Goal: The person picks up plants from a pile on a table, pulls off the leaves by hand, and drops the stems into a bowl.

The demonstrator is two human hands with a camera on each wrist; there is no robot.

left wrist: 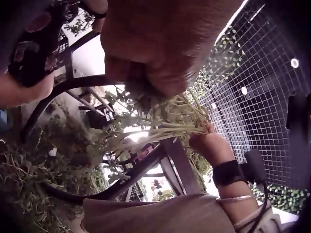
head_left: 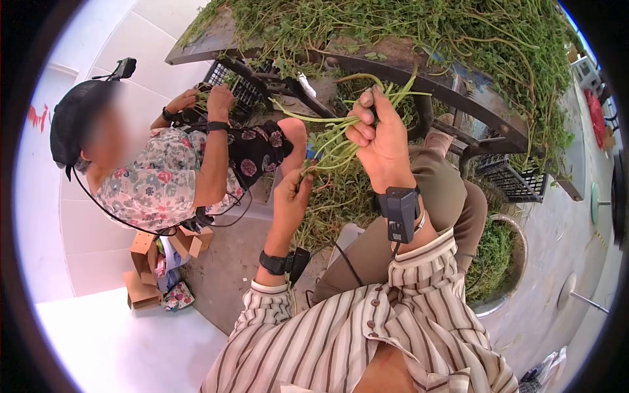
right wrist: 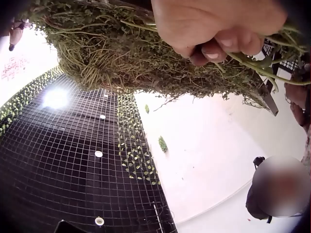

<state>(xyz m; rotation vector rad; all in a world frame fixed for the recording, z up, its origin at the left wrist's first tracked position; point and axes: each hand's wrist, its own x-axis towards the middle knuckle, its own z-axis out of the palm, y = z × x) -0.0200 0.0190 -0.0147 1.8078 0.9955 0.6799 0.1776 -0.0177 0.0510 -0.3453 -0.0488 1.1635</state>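
A loose bunch of long green leafy stems [head_left: 335, 145] stretches between my two hands, above my lap. My right hand [head_left: 385, 141] grips the bunch with curled fingers, and stem ends stick out past the fingertips. Lower and to the left, my left hand [head_left: 290, 204] pinches the leafy end of the stems between thumb and fingers. In the left wrist view, the back of my left hand [left wrist: 160, 43] hides part of the leaves. The right wrist view shows my right hand [right wrist: 214, 24] large at the top, with stems emerging below its fingers.
A table [head_left: 367, 59] heaped with greens [head_left: 406, 26] stands in front. More greens [head_left: 341, 203] cover the floor under it. A metal basin [head_left: 517, 262] of greens sits at right, near a black crate [head_left: 511, 178]. Another person [head_left: 157, 157] sits at left, beside cardboard boxes [head_left: 143, 288].
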